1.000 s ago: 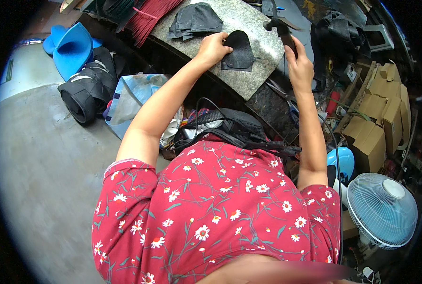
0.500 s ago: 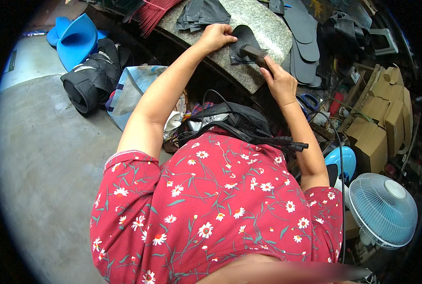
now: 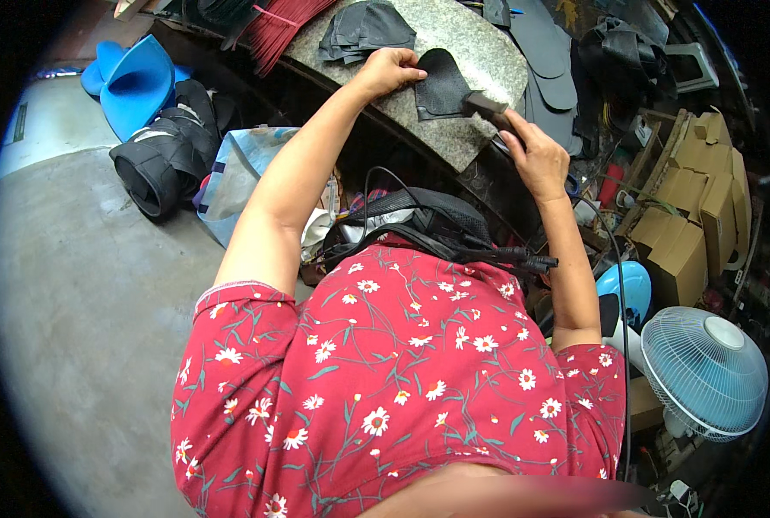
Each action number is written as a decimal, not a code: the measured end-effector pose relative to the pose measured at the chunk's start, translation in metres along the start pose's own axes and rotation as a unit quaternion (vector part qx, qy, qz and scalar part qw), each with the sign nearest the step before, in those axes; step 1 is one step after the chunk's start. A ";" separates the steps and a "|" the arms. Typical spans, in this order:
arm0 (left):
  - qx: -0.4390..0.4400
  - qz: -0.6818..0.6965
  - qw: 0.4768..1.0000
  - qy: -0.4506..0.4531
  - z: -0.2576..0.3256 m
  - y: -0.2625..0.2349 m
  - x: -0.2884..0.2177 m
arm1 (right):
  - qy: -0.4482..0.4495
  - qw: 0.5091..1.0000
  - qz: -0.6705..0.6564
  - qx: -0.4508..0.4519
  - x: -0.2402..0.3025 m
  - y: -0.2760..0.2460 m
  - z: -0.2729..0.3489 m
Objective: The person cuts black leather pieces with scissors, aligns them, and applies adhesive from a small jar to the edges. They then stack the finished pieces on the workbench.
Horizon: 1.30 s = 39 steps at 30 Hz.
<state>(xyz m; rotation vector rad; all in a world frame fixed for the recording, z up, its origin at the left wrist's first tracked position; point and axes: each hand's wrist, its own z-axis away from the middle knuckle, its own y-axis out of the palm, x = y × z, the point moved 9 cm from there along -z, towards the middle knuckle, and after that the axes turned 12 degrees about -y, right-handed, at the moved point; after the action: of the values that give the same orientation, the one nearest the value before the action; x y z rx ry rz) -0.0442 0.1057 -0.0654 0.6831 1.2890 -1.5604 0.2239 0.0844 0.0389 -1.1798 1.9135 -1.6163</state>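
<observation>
A black, textured piece of leather-like material (image 3: 443,85), rounded at its far end, lies on the speckled stone slab (image 3: 488,52). At its upper left edge, the fingertips of my left hand (image 3: 389,72) are pinched on it. My right hand (image 3: 536,155) is closed round the handle of a hammer (image 3: 486,105). The dark hammer head is at the piece's lower right edge; whether it touches is hard to tell. Just left of the piece, beyond my left hand, lies a pile of similar black pieces (image 3: 367,30).
Grey sole-shaped sheets (image 3: 545,52) lie right of the slab, red strips (image 3: 272,34) at its far left. Cardboard boxes (image 3: 687,224) and a blue fan (image 3: 704,371) stand at right. Black rolled material (image 3: 156,164) and blue curved sheets (image 3: 139,86) are on the left.
The hammer has moved right, from over the black piece to its edge, uncovering more of it. My left hand stays at the piece's left edge.
</observation>
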 end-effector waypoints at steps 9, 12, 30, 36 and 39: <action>0.051 0.046 0.998 -0.010 0.005 0.002 -0.004 | 0.011 0.999 -0.039 -0.021 0.015 0.009 0.000; 0.023 0.033 0.999 -0.023 0.007 0.000 -0.005 | 0.002 0.999 -0.012 -0.039 0.014 -0.004 -0.003; -0.089 -0.171 0.981 -0.024 0.011 0.001 -0.019 | 0.101 0.990 -0.093 -0.032 -0.015 0.016 -0.005; -0.029 0.041 0.994 -0.098 0.030 0.004 -0.024 | 0.130 0.990 -0.021 -0.041 -0.052 0.035 -0.054; 0.043 0.117 0.985 -0.119 0.042 0.018 -0.032 | 0.116 0.993 0.020 -0.014 -0.056 0.043 -0.061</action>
<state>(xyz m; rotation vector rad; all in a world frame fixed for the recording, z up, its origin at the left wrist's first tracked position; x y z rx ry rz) -0.0093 0.0766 -0.0335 0.6553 0.9353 -1.4601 0.1961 0.1661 0.0026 -0.9934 2.0931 -1.7767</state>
